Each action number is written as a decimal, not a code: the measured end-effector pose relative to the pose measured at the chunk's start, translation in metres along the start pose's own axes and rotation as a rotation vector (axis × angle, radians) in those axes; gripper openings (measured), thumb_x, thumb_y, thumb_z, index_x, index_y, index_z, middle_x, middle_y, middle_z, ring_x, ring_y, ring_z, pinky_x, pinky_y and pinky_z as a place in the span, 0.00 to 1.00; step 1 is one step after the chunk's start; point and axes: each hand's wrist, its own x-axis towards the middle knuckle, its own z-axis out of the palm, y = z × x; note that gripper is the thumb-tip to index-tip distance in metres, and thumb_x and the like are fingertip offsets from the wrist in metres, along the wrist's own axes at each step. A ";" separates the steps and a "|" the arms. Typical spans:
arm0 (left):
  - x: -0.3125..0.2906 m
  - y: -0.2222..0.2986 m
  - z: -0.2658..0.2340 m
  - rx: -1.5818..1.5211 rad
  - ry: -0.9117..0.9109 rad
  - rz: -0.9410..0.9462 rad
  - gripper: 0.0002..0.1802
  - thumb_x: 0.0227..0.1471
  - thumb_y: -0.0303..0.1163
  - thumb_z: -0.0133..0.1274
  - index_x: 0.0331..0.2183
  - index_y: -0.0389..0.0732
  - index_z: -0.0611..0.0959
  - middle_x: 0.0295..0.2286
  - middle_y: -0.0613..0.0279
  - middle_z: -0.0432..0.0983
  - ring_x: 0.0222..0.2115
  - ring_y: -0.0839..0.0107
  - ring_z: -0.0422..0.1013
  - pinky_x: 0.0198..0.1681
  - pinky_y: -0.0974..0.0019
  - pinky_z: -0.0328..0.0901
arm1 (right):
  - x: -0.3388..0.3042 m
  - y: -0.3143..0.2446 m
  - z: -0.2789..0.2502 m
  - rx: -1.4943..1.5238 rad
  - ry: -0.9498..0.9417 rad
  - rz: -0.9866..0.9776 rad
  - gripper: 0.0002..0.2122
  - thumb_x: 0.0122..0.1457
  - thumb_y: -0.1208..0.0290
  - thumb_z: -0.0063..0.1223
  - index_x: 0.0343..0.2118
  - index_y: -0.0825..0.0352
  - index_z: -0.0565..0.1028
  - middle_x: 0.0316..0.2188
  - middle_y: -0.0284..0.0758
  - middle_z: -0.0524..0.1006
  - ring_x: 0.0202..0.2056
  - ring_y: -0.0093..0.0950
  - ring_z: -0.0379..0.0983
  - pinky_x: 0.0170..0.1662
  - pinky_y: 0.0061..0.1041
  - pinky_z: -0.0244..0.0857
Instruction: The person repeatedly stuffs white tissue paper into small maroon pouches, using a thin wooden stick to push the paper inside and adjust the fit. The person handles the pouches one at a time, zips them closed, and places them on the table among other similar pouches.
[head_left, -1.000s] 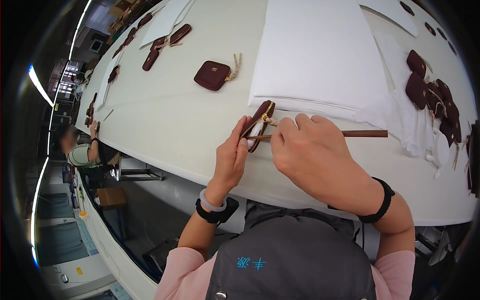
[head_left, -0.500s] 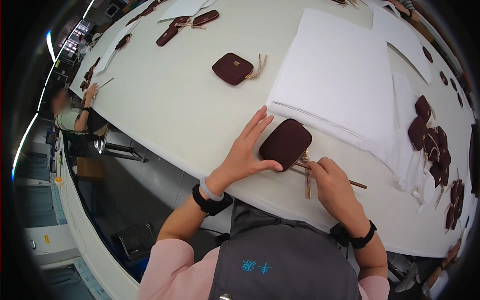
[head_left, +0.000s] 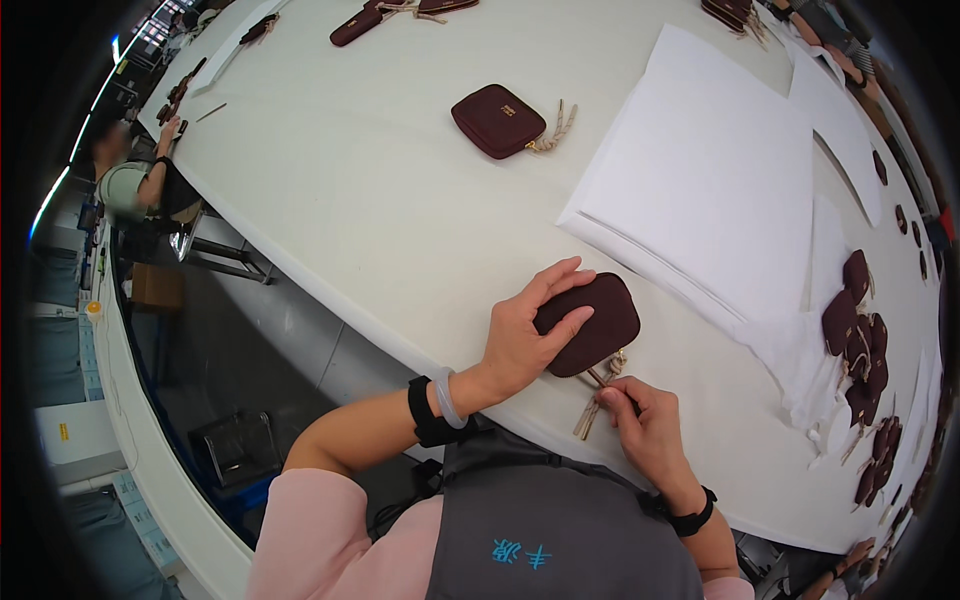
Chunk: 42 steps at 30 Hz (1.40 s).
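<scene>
A dark maroon zip pouch (head_left: 606,325) with rounded corners is in my left hand (head_left: 525,340), near the table's front edge. My left thumb lies across its upper face, and the fingers curl round its far left side. My right hand (head_left: 648,425) pinches a thin brown stick (head_left: 598,378) just below the pouch. The stick's far end meets the pouch's lower edge; whether it goes inside, I cannot tell. A beige knotted cord pull (head_left: 616,364) hangs from the pouch's right corner, its ends lying beside my right fingers.
Another maroon pouch (head_left: 498,121) lies farther off on the white table (head_left: 400,200). White paper sheets (head_left: 700,180) cover the middle right, with crumpled thin paper (head_left: 790,370) beside them. Several pouches (head_left: 860,345) are heaped at the right. A co-worker (head_left: 130,180) sits at the far left edge.
My left hand has gone from spread beside the pouch to gripping it, thumb on top. The stick in my right hand has swung to a steeper angle. The view has shifted.
</scene>
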 end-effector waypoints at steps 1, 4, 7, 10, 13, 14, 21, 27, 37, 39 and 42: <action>0.000 -0.001 0.001 -0.008 0.010 -0.010 0.31 0.55 0.25 0.60 0.59 0.37 0.71 0.48 0.55 0.81 0.47 0.67 0.77 0.52 0.66 0.70 | 0.002 -0.001 0.001 -0.026 -0.005 -0.002 0.08 0.65 0.73 0.54 0.33 0.74 0.79 0.17 0.38 0.74 0.18 0.26 0.68 0.25 0.26 0.62; 0.002 -0.001 0.005 -0.014 0.058 0.017 0.26 0.56 0.25 0.59 0.56 0.36 0.75 0.47 0.55 0.82 0.45 0.65 0.78 0.52 0.66 0.71 | 0.007 -0.006 0.000 -0.069 -0.053 0.023 0.08 0.65 0.73 0.52 0.33 0.73 0.78 0.17 0.37 0.74 0.18 0.27 0.68 0.25 0.26 0.63; 0.003 -0.002 -0.001 0.123 -0.012 0.095 0.20 0.56 0.22 0.58 0.52 0.36 0.80 0.48 0.54 0.80 0.47 0.65 0.77 0.51 0.65 0.71 | 0.005 -0.016 -0.010 -0.064 -0.135 0.088 0.08 0.66 0.74 0.51 0.34 0.73 0.78 0.17 0.40 0.73 0.19 0.30 0.69 0.26 0.29 0.63; 0.012 -0.009 -0.004 0.464 0.003 0.477 0.16 0.54 0.20 0.58 0.46 0.35 0.84 0.49 0.51 0.78 0.48 0.59 0.77 0.51 0.63 0.71 | -0.006 -0.018 -0.017 -0.146 -0.146 0.059 0.07 0.66 0.74 0.50 0.34 0.73 0.76 0.19 0.44 0.73 0.20 0.38 0.71 0.27 0.33 0.64; 0.009 -0.009 0.003 0.331 -0.012 0.409 0.16 0.53 0.19 0.58 0.45 0.34 0.84 0.50 0.50 0.77 0.48 0.55 0.75 0.51 0.61 0.71 | -0.008 -0.017 -0.021 -0.281 -0.131 -0.048 0.06 0.65 0.74 0.51 0.35 0.72 0.75 0.21 0.48 0.74 0.23 0.47 0.72 0.28 0.38 0.65; 0.009 -0.009 0.005 0.331 -0.003 0.398 0.16 0.53 0.19 0.58 0.45 0.34 0.84 0.50 0.50 0.77 0.48 0.55 0.76 0.51 0.62 0.71 | -0.005 -0.018 -0.019 -0.306 -0.120 -0.066 0.06 0.65 0.74 0.51 0.35 0.72 0.75 0.21 0.49 0.75 0.24 0.49 0.72 0.28 0.40 0.65; 0.007 -0.010 0.014 0.322 0.058 0.353 0.15 0.52 0.20 0.59 0.44 0.34 0.85 0.48 0.51 0.79 0.47 0.57 0.77 0.50 0.62 0.72 | -0.007 -0.007 -0.002 -0.255 -0.027 -0.123 0.05 0.64 0.76 0.53 0.36 0.73 0.74 0.22 0.50 0.75 0.24 0.50 0.72 0.29 0.41 0.65; 0.007 -0.009 0.014 0.342 0.070 0.366 0.15 0.52 0.19 0.58 0.44 0.33 0.85 0.48 0.51 0.80 0.46 0.58 0.78 0.49 0.63 0.73 | -0.005 -0.002 0.004 -0.166 -0.010 -0.103 0.06 0.64 0.75 0.52 0.34 0.74 0.76 0.21 0.49 0.74 0.23 0.48 0.71 0.27 0.38 0.64; 0.007 -0.009 0.012 0.322 0.063 0.378 0.16 0.52 0.19 0.59 0.45 0.34 0.85 0.48 0.51 0.79 0.46 0.57 0.78 0.49 0.62 0.73 | -0.004 -0.002 0.004 -0.099 -0.042 -0.056 0.07 0.66 0.74 0.51 0.34 0.73 0.77 0.17 0.43 0.71 0.17 0.35 0.67 0.25 0.31 0.62; 0.005 -0.009 0.016 0.362 0.087 0.396 0.16 0.52 0.20 0.59 0.45 0.33 0.85 0.48 0.51 0.79 0.46 0.57 0.78 0.49 0.62 0.73 | -0.010 0.002 0.002 -0.111 -0.041 -0.071 0.08 0.66 0.74 0.50 0.34 0.73 0.78 0.16 0.42 0.71 0.16 0.32 0.65 0.24 0.29 0.61; 0.004 -0.008 0.017 0.386 0.104 0.384 0.16 0.53 0.20 0.59 0.45 0.33 0.84 0.48 0.51 0.80 0.46 0.58 0.78 0.50 0.63 0.72 | -0.002 0.006 0.006 -0.079 -0.042 -0.099 0.08 0.67 0.74 0.50 0.34 0.73 0.78 0.16 0.39 0.71 0.16 0.29 0.65 0.24 0.27 0.61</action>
